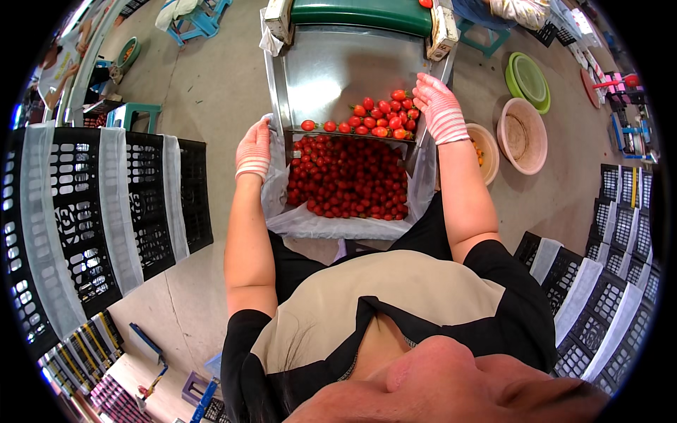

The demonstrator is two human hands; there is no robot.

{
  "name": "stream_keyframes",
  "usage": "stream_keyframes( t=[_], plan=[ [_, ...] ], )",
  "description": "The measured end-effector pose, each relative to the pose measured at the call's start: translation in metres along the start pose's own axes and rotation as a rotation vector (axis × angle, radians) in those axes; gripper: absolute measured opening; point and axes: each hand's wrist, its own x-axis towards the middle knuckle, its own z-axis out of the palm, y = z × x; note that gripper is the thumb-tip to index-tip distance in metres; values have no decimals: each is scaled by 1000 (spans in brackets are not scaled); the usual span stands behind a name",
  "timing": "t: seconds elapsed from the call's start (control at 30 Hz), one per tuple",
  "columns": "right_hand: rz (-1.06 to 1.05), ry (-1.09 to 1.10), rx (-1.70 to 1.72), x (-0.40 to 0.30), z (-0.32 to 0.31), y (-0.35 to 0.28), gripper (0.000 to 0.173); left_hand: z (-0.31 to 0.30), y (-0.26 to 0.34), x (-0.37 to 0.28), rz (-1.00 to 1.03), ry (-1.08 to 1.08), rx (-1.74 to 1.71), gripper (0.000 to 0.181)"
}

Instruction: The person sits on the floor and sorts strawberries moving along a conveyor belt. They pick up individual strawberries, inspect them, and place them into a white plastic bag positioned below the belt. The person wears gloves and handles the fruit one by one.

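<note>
Red cherry tomatoes (389, 113) lie on the lower right of a sloped metal tray (317, 69), with a few strung out to the left along its front lip. Below that lip, a crate lined with pale plastic sheeting (338, 228) holds many more cherry tomatoes (349, 180). My right hand (438, 108), in a pink-and-white striped glove, is at the tray's right edge beside the tomatoes, its fingers extended and holding nothing. My left hand (254, 150), gloved alike, is at the crate's upper left against the liner; its grip is hidden.
A green conveyor roller (362, 18) stands above the tray. Pink basins (522, 136) and green basins (529, 79) sit on the floor at right. Stacked black crates (148, 201) flank me on both sides. Another person (515, 10) is partly visible at upper right.
</note>
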Motion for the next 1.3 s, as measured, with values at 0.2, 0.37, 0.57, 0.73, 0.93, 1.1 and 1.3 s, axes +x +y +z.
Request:
stream_keyframes(
  t=[0.2, 0.37, 0.57, 0.73, 0.93, 1.1, 1.3],
  plan=[
    [8, 2, 12, -1, -1, 0, 40, 2, 8, -3, -42, -22, -60, 38],
    [4, -4, 17, -2, -2, 0, 42, 2, 14, -5, -67, -38, -55, 38],
    [16, -8, 19, -1, 0, 0, 43, -1, 8, -2, -52, -42, -41, 36],
    [20, -5, 27, -1, -1, 1, 43, -2, 10, -2, -71, -42, -10, 34],
    [3, 2, -28, 0, 0, 3, 41, -3, 11, -3, -84, -43, -8, 33],
    [-338, -75, -838, 1, 17, 19, 35, -3, 6, -1, -57, -42, -22, 33],
    [-469, -173, -1654, -4, 40, 61, 30, 0, 16, -5, -60, -31, 29, 35]
  ],
)
